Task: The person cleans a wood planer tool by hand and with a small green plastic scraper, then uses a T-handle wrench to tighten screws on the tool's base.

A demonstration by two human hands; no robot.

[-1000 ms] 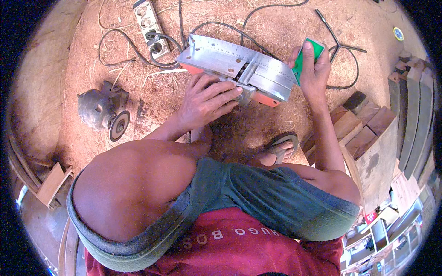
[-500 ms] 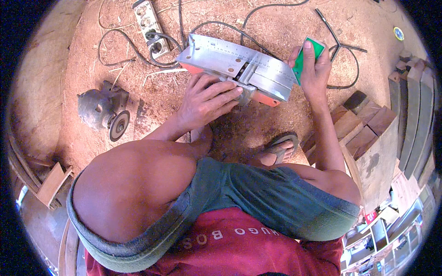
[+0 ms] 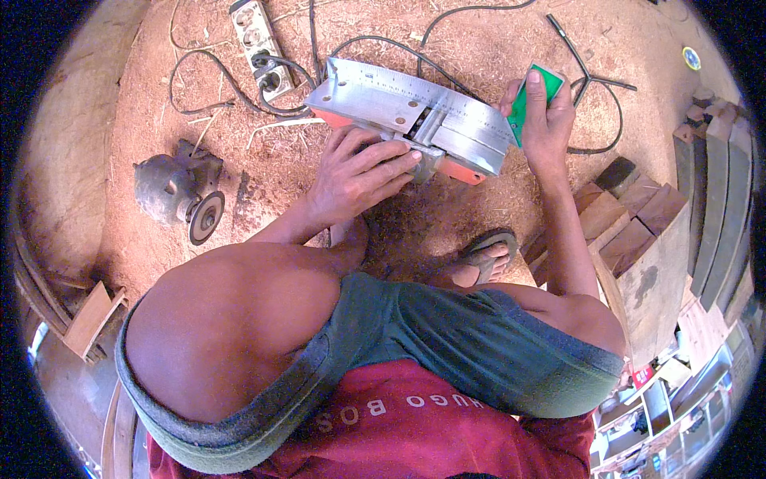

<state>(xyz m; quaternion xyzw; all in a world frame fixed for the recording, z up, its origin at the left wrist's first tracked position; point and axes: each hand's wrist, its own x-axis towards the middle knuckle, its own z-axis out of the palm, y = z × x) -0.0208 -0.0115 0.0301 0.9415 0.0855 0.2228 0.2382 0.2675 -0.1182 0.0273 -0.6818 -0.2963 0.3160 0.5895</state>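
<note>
Sole up, an electric hand planer (image 3: 373, 106) with orange side parts rests in front of me above the ground. My left hand (image 3: 359, 174) is closed around its near side, fingers beside the slot across the sole. A try square (image 3: 523, 104) with a green handle is pinched in my right hand (image 3: 546, 120), thumb on the handle. Its thin steel blade, marked with a scale, lies along the far edge of the planer's sole. The planer's underside and part of my left fingertips' contact are hidden.
A bench grinder (image 3: 171, 188) with a disc stands on the shaving-covered ground at left. A power strip (image 3: 259, 52) and black cables (image 3: 363, 40) lie beyond the planer. Wooden blocks (image 3: 630, 207) and stacked beams (image 3: 722, 191) are at right; my sandalled foot (image 3: 487, 259) is below.
</note>
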